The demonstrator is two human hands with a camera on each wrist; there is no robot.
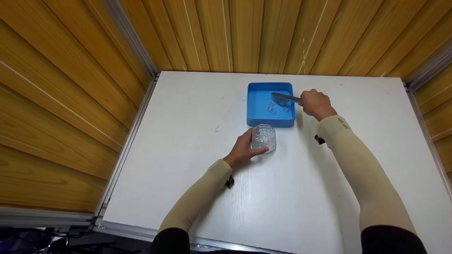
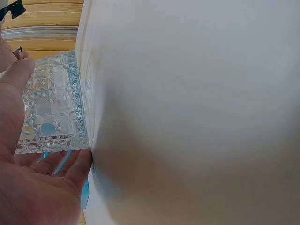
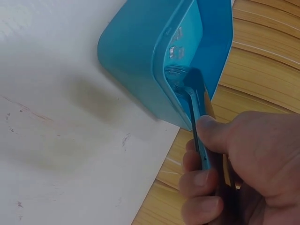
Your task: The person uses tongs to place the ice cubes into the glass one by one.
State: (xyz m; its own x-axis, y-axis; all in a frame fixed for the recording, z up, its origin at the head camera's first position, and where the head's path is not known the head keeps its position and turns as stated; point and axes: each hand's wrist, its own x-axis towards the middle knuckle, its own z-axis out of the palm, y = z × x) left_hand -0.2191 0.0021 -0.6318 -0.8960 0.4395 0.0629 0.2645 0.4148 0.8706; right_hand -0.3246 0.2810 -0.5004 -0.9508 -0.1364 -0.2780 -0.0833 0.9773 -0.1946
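My left hand (image 1: pixel 243 148) holds a clear cut-glass tumbler (image 1: pixel 264 138) that stands on the table, thumb on the near side and fingers behind. In the left wrist view, the textured glass (image 2: pixel 54 105) lies between thumb and fingers. My right hand (image 1: pixel 316 103) grips metal tongs (image 1: pixel 291 98) by the handle, seen close up as tongs (image 3: pixel 201 126) in the right wrist view. Their tips reach down into a square blue box (image 1: pixel 251 123). Several clear ice-like cubes (image 1: pixel 272 110) lie on its floor, some beside the tips. Whether the tips pinch a cube cannot be made out.
The white table (image 1: pixel 176 141) carries the box at its back, just beyond the glass. Wood-plank walls (image 1: pixel 243 35) rise behind and at both sides. A metal rail (image 1: pixel 137 233) runs along the front edge.
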